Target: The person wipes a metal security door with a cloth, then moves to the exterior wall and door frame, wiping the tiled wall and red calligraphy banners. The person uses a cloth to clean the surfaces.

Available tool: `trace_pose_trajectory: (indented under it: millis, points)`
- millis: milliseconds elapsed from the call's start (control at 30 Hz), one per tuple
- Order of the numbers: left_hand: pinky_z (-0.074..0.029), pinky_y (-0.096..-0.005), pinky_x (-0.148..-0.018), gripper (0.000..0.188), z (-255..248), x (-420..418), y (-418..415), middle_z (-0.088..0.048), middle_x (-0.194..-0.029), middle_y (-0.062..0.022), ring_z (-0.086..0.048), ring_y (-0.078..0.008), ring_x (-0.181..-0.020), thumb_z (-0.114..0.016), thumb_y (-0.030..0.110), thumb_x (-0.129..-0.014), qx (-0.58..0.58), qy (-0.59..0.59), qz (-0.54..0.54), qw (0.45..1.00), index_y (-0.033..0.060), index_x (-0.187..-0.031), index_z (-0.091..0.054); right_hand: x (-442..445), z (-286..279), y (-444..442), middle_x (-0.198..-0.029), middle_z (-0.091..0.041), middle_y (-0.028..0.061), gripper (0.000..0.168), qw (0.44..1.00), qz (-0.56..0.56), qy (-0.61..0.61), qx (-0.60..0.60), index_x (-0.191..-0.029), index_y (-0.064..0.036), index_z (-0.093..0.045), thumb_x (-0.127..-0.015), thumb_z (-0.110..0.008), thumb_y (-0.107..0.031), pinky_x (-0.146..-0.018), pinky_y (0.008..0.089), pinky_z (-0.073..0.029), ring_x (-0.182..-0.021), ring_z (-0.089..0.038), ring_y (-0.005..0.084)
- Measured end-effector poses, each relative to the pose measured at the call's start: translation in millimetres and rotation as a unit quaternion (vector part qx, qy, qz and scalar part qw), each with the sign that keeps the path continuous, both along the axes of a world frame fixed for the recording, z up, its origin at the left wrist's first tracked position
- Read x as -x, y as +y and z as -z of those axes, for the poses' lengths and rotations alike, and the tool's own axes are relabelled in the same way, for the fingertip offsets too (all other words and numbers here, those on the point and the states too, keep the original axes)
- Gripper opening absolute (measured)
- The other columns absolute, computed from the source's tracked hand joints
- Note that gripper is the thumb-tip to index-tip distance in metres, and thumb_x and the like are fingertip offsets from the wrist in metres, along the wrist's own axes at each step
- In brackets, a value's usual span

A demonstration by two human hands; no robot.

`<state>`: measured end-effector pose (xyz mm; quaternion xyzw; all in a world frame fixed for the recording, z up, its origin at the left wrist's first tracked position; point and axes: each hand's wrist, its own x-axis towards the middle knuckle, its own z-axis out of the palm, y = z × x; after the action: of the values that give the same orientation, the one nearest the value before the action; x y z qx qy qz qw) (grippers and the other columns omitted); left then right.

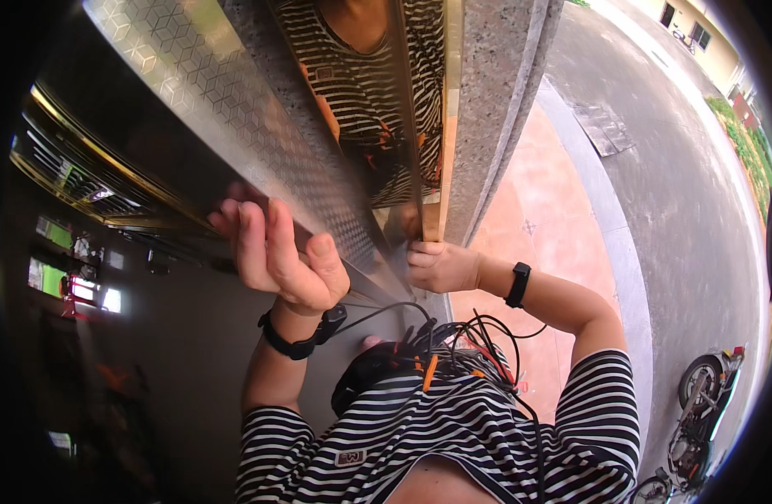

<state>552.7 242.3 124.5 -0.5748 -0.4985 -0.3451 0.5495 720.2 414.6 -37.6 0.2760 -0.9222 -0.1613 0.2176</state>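
Observation:
My left hand [288, 258] is palm up with curled, parted fingers. Its fingertips are close to or touching a dark glossy door panel [171, 151], which reflects them. A silvery metal strip with an embossed cube pattern [247, 126] runs beside that panel. My right hand [445, 268] is curled against the lower visible end of a shiny, mirror-like door frame [367, 113], beside its tan edge strip [449, 126]. Whether it grips the edge or something small is hidden by the fingers. Both wrists wear black bands; a black device with a cable [332, 321] sits at the left wrist.
Speckled stone trim [486, 88] borders the frame. Black cables [486, 334] loop at my waist beside a black pouch [373, 375]. Left lies a dim room with a grey floor [190, 334]; right, pink tiles [543, 183], a paved yard [682, 208] and a parked motorcycle [701, 409].

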Motion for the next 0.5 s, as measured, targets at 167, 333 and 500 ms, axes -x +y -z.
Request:
trace_pose_trajectory:
  millis: [167,333,500]
  points:
    - [-0.034,-0.0545,-0.117,0.043,14.6,2.3,14.2,-0.042,-0.134,-0.0196,-0.046,-0.0345,-0.131,-0.047,0.029,-0.106,-0.131,-0.065,0.159,0.976,-0.0079,-0.129,-0.048,11.6,-126.0,-29.4,-0.116,-0.062,0.0069,0.039,0.935,-0.026,0.268,0.231,-0.116,-0.01,-0.07,-0.077,-0.068,-0.017,-0.076,0.0353,-0.042,-0.085,-0.05,0.0232]
    - [-0.038,-0.045,-0.111,0.051,26.9,-7.0,9.9,-0.044,-0.147,-0.0241,-0.049,-0.0318,-0.133,-0.052,0.022,-0.099,-0.123,-0.205,0.1,0.966,-0.0078,-0.139,-0.041,63.4,-198.8,-51.9,-0.125,-0.057,0.0141,0.057,0.856,-0.083,0.399,0.317,-0.135,-0.004,-0.058,-0.081,-0.065,-0.022,-0.083,0.0397,-0.045,-0.094,-0.051,0.0287]
    - [-0.034,-0.0522,-0.115,0.059,13.6,-5.6,2.7,-0.04,-0.138,-0.0241,-0.042,-0.0349,-0.134,-0.036,0.041,-0.103,-0.061,-0.097,0.092,0.989,-0.0101,-0.133,-0.039,64.8,-115.6,-45.9,-0.125,-0.057,0.0207,0.065,0.902,-0.038,0.321,0.288,-0.141,0.001,-0.05,-0.081,-0.064,-0.017,-0.083,0.0395,-0.047,-0.091,-0.057,0.0288]
